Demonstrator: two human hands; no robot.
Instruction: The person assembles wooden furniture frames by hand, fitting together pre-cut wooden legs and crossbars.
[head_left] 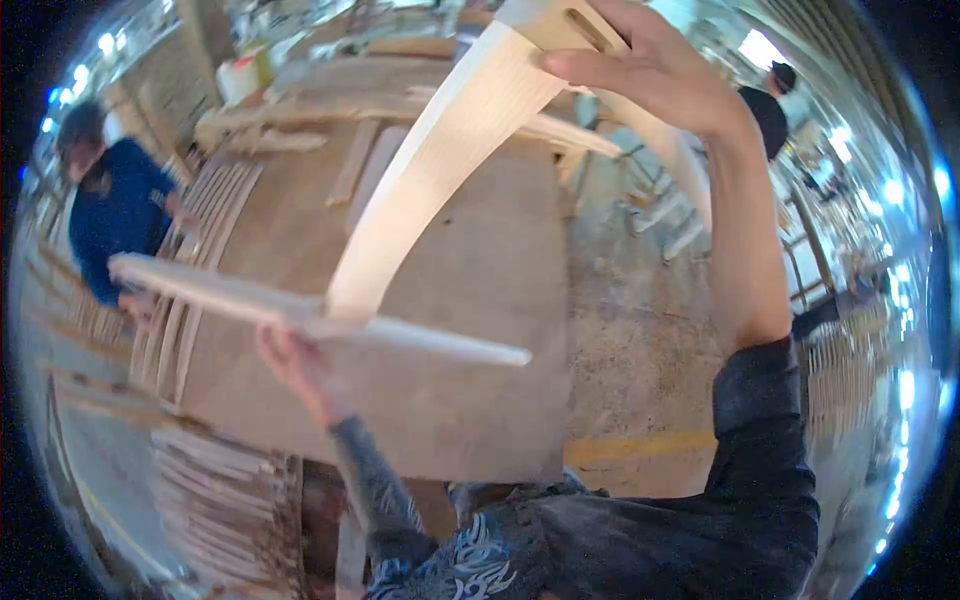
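Note:
A pale wooden furniture frame (450, 150) is held up over the table, with a wide curved piece meeting a long straight bar (440, 340) at its lower end. My left hand (297, 372) is closed around the underside of that bar, near the joint, slightly blurred. At the top, my right hand (655, 75) grips the frame's upper end beside a slot (595, 30), thumb across its face. Another curved wooden arm of the frame (670, 150) runs down behind my right wrist, partly hidden.
Below is a broad brown table (480, 420). Several wooden strips (215, 215) lie at its left, where a co-worker in a dark blue shirt (125, 205) stands. Wooden pieces (340, 100) lie along the far side. Stacked slats (215, 500) stand lower left; another person (765, 115) is behind my right arm.

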